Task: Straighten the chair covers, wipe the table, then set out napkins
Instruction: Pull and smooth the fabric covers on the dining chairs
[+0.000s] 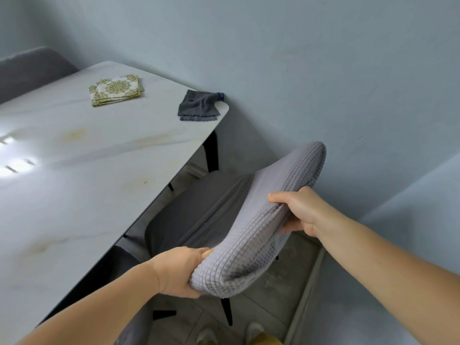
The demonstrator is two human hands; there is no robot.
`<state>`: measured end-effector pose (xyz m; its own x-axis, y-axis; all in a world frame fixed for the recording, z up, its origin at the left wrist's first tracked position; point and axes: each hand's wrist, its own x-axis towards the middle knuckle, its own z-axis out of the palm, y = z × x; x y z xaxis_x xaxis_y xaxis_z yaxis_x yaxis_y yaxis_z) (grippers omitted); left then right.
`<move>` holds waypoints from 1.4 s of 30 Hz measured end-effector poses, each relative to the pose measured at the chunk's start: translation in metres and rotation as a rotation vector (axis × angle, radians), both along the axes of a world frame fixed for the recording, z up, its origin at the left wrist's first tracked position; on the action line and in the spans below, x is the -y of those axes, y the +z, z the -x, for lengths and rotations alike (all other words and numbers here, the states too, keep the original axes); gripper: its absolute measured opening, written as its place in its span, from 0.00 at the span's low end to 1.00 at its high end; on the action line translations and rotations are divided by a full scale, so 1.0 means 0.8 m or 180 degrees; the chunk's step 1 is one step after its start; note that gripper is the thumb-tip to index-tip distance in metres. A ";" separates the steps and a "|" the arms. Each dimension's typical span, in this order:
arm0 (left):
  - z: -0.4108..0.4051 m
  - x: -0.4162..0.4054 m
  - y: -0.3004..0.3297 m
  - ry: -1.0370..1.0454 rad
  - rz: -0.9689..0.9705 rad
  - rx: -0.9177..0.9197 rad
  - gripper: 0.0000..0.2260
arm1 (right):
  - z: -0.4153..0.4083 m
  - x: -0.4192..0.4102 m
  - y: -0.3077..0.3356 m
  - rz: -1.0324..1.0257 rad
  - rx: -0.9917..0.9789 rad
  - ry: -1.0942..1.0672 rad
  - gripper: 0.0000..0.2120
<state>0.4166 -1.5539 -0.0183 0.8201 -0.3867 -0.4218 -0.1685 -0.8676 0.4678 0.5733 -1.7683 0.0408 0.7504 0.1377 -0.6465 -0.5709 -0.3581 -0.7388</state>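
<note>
Now both hands' fingers clenched on chair cover [268, 220] edge, left hand [179, 270], right hand [303, 210], wall close beside

Bench [74, 195] edge crowds chair backrest [261, 220] on the left, wall [373, 95] close on the right; narrow gap betw. Bench top open except napkin stack [116, 90] & grey cloth [198, 105] at far end.

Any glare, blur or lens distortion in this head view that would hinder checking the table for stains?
Head view: bright window glare washes out the table at its left edge; yellowish stains elsewhere stay visible. Wide-angle bending curves the table edge and wall. Napkins, cloth and both hands read sharp.
</note>
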 end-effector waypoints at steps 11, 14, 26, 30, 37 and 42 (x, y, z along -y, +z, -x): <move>0.031 -0.007 -0.011 -0.0318 -0.0394 -0.0065 0.44 | 0.006 0.009 -0.009 0.0402 -0.0265 0.0424 0.30; 0.017 -0.001 -0.009 -0.0492 -0.0814 -0.0617 0.49 | 0.012 0.029 -0.016 0.0394 -0.0462 0.0263 0.23; -0.081 0.143 -0.004 0.0566 0.0574 -0.0340 0.30 | 0.058 0.129 -0.042 0.0454 -0.0890 -0.0438 0.13; -0.083 0.232 0.006 0.0664 0.1170 -0.0615 0.44 | 0.056 0.139 -0.037 0.0580 -0.0695 -0.0316 0.05; -0.071 0.263 -0.013 0.0829 0.0981 -0.0780 0.50 | 0.037 0.163 -0.051 0.0232 -0.0345 -0.0523 0.25; -0.071 0.262 -0.015 0.0818 0.1103 -0.0804 0.48 | 0.030 0.160 -0.078 0.0544 0.0151 -0.0904 0.36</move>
<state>0.4730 -1.7639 -0.0305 0.7961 -0.3381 -0.5020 0.1861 -0.6526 0.7345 0.5493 -1.8963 -0.0213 0.7730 -0.1887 -0.6057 -0.6321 -0.3105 -0.7100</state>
